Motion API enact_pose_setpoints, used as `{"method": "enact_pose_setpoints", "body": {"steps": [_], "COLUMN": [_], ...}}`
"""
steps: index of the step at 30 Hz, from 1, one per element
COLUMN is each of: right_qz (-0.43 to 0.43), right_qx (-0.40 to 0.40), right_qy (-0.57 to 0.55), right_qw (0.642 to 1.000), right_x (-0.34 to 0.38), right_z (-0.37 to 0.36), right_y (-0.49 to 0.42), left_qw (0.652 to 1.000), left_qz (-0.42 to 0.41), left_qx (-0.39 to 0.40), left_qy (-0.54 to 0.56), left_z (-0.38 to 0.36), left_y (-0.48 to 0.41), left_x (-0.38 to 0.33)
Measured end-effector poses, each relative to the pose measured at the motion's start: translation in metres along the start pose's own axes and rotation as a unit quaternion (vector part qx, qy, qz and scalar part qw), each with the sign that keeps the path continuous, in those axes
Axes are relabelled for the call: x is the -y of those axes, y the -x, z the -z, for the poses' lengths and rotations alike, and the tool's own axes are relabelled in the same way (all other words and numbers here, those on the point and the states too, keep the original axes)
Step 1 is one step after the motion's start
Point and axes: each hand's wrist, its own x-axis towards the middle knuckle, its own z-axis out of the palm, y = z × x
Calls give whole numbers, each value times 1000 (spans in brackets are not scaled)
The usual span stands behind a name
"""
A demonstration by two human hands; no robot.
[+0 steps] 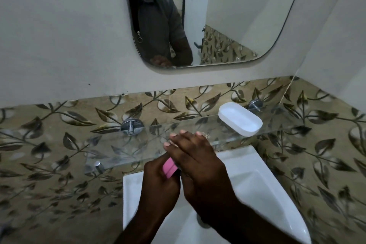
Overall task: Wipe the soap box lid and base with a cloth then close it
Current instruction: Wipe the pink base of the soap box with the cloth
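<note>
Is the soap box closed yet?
No, open: a white half lies alone on the glass shelf, while the left hand holds a pink piece.

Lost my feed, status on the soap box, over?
Left grip holds pink piece. Right grip flat across it, fingers straight. White piece sits on glass shelf, apart.

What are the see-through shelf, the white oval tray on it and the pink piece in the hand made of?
Shelf: clear glass or acrylic; the leaf tiles show through it. White oval tray: probably matte plastic, with thin even walls. Pink piece, gripped by the left hand: likely hard plastic, going by its straight, smooth edge; mostly hidden.
</note>
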Motion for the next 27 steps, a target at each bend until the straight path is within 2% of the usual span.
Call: {"method": "enact_pose_setpoints", "body": {"steps": [2, 5, 7, 11, 13, 15, 17, 20, 23, 25, 27], "right_qz": [27, -91, -121, -4, 3, -73, -188, -317, -397, -416, -404], "right_qx": [10, -14, -20, -3, 10, 13, -6, -9, -15, -18, 10], "right_qy": [0, -63, -67, -8, -11, -76, -180, -326, -438, -429, -355], "right_qw": [1000, 994, 990, 1000, 1000, 994, 965, 891, 806, 802, 843], "right_x": [-14, -38, -29, -3, -15, -29, -32, -28, -21, -21, -27], "right_z": [2, 3, -1, 0, 4, 8, 14, 17, 16, 22, 28], "right_y": [-1, 2, 2, 0, -3, -3, -5, -7, -3, -6, -11], "left_qw": [1000, 998, 998, 998, 996, 990, 982, 966, 941, 946, 963], "left_qz": [1, 23, 36, 8, 17, 47, 69, 75, 79, 84, 98], "left_qx": [-26, -25, -18, -32, -48, -57, -71, -115, -77, -52, 0], "left_qy": [15, 60, 57, 44, 67, 117, 158, 219, 319, 310, 251], "left_z": [1, 0, -2, -1, -1, 0, 1, 4, 2, 2, 7], "left_y": [2, 4, 2, 1, 2, 4, 6, 5, 2, 1, 1], "left_x": [0, 4, 5, -4, -4, 0, 3, 1, -6, -5, 0]}}
